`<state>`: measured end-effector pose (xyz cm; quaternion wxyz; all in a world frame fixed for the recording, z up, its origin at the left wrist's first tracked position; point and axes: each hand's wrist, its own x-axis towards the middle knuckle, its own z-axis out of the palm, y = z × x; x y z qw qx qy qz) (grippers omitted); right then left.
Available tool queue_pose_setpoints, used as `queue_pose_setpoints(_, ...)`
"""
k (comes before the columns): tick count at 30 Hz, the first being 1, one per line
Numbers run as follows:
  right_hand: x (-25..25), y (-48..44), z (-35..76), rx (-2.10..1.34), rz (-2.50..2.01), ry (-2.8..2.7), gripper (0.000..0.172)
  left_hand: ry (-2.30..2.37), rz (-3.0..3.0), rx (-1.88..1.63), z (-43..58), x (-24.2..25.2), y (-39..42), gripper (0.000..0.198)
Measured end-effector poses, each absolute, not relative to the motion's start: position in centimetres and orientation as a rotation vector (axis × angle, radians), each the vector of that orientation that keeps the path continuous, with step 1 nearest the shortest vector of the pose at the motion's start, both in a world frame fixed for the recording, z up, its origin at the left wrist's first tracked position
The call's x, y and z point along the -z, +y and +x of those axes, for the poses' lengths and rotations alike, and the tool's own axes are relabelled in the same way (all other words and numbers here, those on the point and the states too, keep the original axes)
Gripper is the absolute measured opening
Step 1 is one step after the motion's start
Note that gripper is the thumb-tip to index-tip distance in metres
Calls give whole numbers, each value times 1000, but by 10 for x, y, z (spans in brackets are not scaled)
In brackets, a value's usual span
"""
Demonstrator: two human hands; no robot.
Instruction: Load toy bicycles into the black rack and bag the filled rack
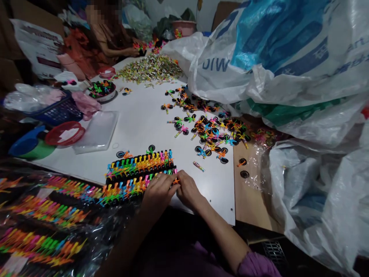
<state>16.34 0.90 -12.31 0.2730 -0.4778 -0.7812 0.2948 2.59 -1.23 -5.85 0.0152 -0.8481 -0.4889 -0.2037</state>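
Two tight rows of small coloured plastic toy bicycles stand at the front of the white table, a back row (141,163) and a front row (127,187). My left hand (160,189) is at the right end of the front row, fingers bent together over the last toys. Beside it my right hand (188,188) is closed, its fingertips meeting those of the left around an orange toy bicycle (176,180). The fingers partly hide this toy. Just behind the back row lie a loose orange bicycle (125,154) and a green one (150,149).
A pile of loose toy bicycles (209,129) and a heap of small candy-like tubes (152,67) cover the table's far side. Bagged rows (49,209) lie left, near a red basket (65,133). Big white sacks (314,181) crowd the right. Another person (108,38) works at the back.
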Motion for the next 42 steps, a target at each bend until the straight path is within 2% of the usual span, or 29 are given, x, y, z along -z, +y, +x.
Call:
queue_pose_setpoints(7, 123, 17, 167, -769, -1206, -2217, 12, -1468, -2580, 727, 29, 57, -7, 22)
queue_pose_setpoints(11, 118, 30, 180, -1167, -1167, -2087, 6, -1436, -2572, 734, 27, 48, -20, 24)
queue_pose_setpoints(13, 118, 44, 180, -1302, -1242, -1950, 13, -1524, -2562, 773, 20, 44, -34, 22)
queue_pose_setpoints(16, 121, 70, 168, -1183, -1325, -1818, 26, -1903, -2655, 762, -3, 49, -58, 20)
queue_pose_setpoints(20, 120, 88, 152, -1103, -1223, -1972, 19, -2539, -2614, 645, -43, 64, -76, 18)
queue_pose_setpoints(24, 113, 60, 165, -1125, -1173, -2050, 20, -2969, -2256, 519, -68, 64, -73, 29)
queue_pose_setpoints(31, 108, -9, 224, -1208, -1413, -1797, 14, -2897, -2385, 487, -61, 53, -43, 30)
queue_pose_setpoints(35, 69, -15, 241, -896, -1612, -1528, 23, -2672, -2414, 508, -53, 40, -32, 26)
queue_pose_setpoints(39, 22, -10, 209, -637, -1473, -1835, 24, -2370, -2331, 896, -46, 29, -24, 28)
queue_pose_setpoints(42, 11, -6, 171, -489, -1609, -2158, 24, -2297, -2306, 984, -40, 31, -22, 29)
